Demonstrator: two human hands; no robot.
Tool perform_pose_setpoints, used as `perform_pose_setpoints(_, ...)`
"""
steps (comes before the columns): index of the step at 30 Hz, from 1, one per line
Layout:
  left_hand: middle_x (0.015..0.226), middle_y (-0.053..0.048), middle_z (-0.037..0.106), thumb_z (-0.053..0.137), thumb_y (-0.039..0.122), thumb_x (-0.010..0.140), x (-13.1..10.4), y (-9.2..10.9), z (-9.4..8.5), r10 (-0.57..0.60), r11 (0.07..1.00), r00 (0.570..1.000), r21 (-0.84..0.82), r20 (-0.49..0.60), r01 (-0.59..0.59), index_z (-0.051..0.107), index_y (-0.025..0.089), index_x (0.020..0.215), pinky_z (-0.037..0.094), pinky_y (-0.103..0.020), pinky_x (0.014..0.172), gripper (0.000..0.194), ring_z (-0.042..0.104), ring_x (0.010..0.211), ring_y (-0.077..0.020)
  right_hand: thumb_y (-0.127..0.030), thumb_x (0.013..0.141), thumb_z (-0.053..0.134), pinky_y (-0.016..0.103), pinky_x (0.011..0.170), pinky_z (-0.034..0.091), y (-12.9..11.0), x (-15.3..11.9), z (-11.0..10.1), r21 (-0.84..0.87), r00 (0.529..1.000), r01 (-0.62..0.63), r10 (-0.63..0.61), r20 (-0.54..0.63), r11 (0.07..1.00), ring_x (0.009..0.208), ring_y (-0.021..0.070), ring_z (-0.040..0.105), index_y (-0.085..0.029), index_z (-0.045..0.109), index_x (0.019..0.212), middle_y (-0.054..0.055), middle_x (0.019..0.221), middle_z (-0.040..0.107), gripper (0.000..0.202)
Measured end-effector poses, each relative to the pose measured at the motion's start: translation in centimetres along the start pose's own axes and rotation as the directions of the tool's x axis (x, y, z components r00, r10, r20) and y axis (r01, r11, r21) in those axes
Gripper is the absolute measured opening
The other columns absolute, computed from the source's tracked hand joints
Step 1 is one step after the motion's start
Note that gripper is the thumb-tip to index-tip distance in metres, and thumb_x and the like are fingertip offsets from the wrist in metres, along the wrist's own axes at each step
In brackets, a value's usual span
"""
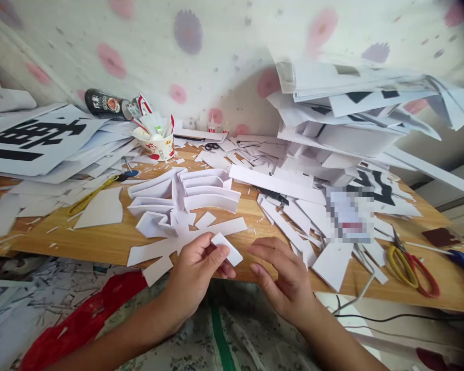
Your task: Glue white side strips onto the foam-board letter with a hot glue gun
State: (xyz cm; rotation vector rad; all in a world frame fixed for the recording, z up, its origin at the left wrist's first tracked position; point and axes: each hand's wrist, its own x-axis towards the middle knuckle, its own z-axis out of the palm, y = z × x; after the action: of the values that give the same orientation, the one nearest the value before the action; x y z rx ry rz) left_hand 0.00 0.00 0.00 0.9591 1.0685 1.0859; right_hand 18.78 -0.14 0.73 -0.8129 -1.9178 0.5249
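My left hand (201,273) pinches a small white rectangular piece (227,249) between thumb and fingers, over the table's front edge. To its right, my right hand (280,275) is open, thumb and fingers apart, with nothing in it. Just beyond my hands stands a white structure of folded strips (209,193), some of them curved. Flat white strips (150,251) lie in front of it, near my left hand. A long white strip (276,184) rests behind and to the right, across other scraps.
Scissors with yellow and red handles (413,270) lie at the right. A paper bowl (160,148) holding packets stands at the back left, near a dark bottle (106,104). Stacked white sheets (344,129) rise at the back right. Yellow-handled scissors (90,197) lie at the left.
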Motion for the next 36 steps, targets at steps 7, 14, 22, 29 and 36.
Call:
perform_pose_setpoints(7,0.060,0.003,0.056,0.057,0.052,0.088,-0.1,0.0,-0.5,-0.020,0.981,0.996,0.193,0.089,0.002,0.056,0.016,0.078,0.045,-0.019,0.053,0.037,0.055,0.052,-0.0099,-0.012,0.089,0.058,0.032,0.078,0.055,1.4,1.4,0.4,-0.006,0.999,-0.045,0.045,0.018,0.999,0.091,0.0187,0.064,-0.022,0.066,0.110,0.007,0.096,0.068,0.025)
perform_pose_setpoints(14,0.049,0.006,0.044,0.056,0.061,0.085,0.4,-0.4,-1.0,-0.070,0.986,0.972,0.162,0.225,0.033,0.056,0.015,0.079,0.028,-0.017,0.043,0.047,0.037,0.042,-0.0056,-0.036,0.091,0.063,0.028,0.072,0.054,2.0,2.5,1.1,0.308,0.984,-0.156,0.119,0.135,0.938,0.076,0.0153,0.065,-0.021,0.067,0.113,0.005,0.085,0.070,0.027)
perform_pose_setpoints(22,0.049,0.006,0.041,0.063,0.066,0.077,0.1,-0.6,-1.1,-0.184,0.982,0.904,0.030,0.386,0.187,0.061,0.013,0.087,0.024,-0.017,0.038,0.054,0.032,0.038,-0.0046,-0.037,0.091,0.063,0.027,0.068,0.052,1.6,4.1,0.9,0.367,0.962,-0.234,0.161,0.219,0.900,0.072,0.0148,0.065,-0.017,0.072,0.085,0.006,0.078,0.071,0.023)
perform_pose_setpoints(29,0.047,0.005,0.045,0.067,0.061,0.077,-0.2,-0.1,-1.3,-0.166,0.984,0.940,-0.011,0.297,0.177,0.057,0.014,0.079,0.026,-0.016,0.039,0.048,0.037,0.039,-0.0049,-0.037,0.086,0.069,0.028,0.071,0.052,1.2,3.4,2.3,0.438,0.982,-0.185,0.147,0.120,0.880,0.076,0.0150,0.065,-0.020,0.072,0.090,0.005,0.082,0.070,0.017)
perform_pose_setpoints(36,0.045,0.005,0.045,0.069,0.056,0.076,-1.2,-0.1,-1.2,-0.203,0.972,0.935,-0.058,0.292,0.229,0.057,0.015,0.079,0.028,-0.017,0.037,0.043,0.036,0.037,-0.0057,-0.039,0.090,0.064,0.027,0.066,0.050,0.6,2.9,2.6,0.423,0.969,-0.246,0.212,0.127,0.872,0.068,0.0134,0.061,-0.019,0.068,0.076,0.002,0.073,0.065,0.024)
